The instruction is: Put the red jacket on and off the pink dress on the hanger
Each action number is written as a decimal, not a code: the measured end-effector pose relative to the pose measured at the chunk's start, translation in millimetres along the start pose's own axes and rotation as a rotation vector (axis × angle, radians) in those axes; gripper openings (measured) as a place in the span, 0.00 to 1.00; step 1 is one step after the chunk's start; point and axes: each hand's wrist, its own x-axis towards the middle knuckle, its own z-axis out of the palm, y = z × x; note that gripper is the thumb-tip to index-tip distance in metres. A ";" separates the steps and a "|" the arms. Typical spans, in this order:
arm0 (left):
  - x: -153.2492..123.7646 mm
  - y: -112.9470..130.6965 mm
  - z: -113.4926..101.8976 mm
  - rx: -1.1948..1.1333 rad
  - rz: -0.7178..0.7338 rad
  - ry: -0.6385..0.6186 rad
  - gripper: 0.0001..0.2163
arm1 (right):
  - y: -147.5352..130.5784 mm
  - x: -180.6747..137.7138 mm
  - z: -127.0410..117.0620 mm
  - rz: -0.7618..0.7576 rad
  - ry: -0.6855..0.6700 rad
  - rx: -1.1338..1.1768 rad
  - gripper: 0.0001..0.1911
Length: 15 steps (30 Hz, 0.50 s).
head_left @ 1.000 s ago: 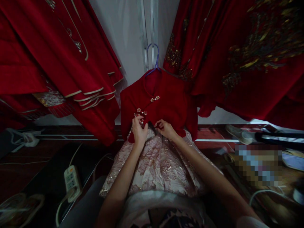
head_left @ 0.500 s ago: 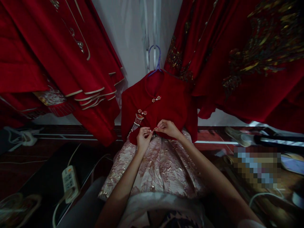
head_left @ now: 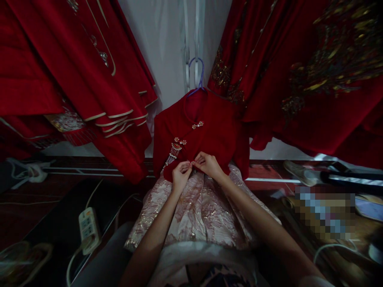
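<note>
A small red dress top [head_left: 215,131] hangs on a purple hanger [head_left: 197,77] against a white wall, with a pale pink brocade skirt [head_left: 200,211] spreading below it. Pearl button clasps run down its front: one near the collar [head_left: 197,125], one with a tassel [head_left: 176,145] lower left. My left hand [head_left: 180,175] and my right hand [head_left: 209,164] meet at the top's lower hem. Both pinch a small pearl clasp [head_left: 192,162] between their fingertips.
Large red embroidered garments hang at the left [head_left: 74,79] and right [head_left: 299,71]. A white power strip [head_left: 87,229] with its cable lies on the dark floor at lower left. Shoes and other items lie at the right [head_left: 302,169].
My left hand came down from the tasselled clasp to the hem, where it met my right hand. Both now pinch the lowest clasp.
</note>
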 end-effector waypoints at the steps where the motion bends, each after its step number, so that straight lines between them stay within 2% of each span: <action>1: 0.2 -0.4 -0.3 -0.001 -0.010 0.007 0.09 | -0.1 0.0 0.0 0.000 0.001 -0.003 0.06; 11: -1.3 0.5 -2.9 0.113 0.072 -0.071 0.06 | 2.9 -2.1 0.3 0.002 -0.006 -0.042 0.05; 13: -2.1 3.9 -2.1 0.161 0.124 -0.019 0.08 | 2.7 -1.5 3.9 0.003 -0.007 -0.068 0.05; 15: -3.0 9.3 -3.0 0.230 0.197 0.095 0.10 | 3.1 -1.4 5.9 0.002 -0.034 -0.063 0.07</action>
